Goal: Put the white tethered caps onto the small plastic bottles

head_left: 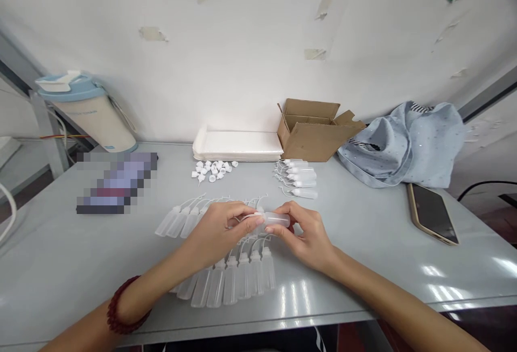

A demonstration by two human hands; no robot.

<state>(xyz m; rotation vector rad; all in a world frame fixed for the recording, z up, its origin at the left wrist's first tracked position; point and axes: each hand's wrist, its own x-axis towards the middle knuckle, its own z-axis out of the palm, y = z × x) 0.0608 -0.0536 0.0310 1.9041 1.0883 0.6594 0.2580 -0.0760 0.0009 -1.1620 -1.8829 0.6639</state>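
A small translucent bottle (pixel 277 219) lies sideways between my hands above the table. My left hand (pixel 220 230) pinches its white neck end between thumb and fingers. On the other end, my right hand (pixel 309 233) grips the bottle body. Beneath and in front of my hands, several similar bottles (pixel 230 284) with thin white tubes lie in a row, partly hidden by my left arm. Another row of bottles (pixel 173 222) is farther back to the left. Loose white caps (pixel 212 178) form a pile behind my hands, and several smaller-looking bottles (pixel 304 184) lie to their right.
At the back of the grey table (pixel 343 298) are a white stack (pixel 242 145), an open cardboard box (pixel 309 142) and a blue cloth bag (pixel 404 142). A phone (pixel 434 214) lies right; a tumbler (pixel 97 115) and a blurred-out object (pixel 119 182) are left.
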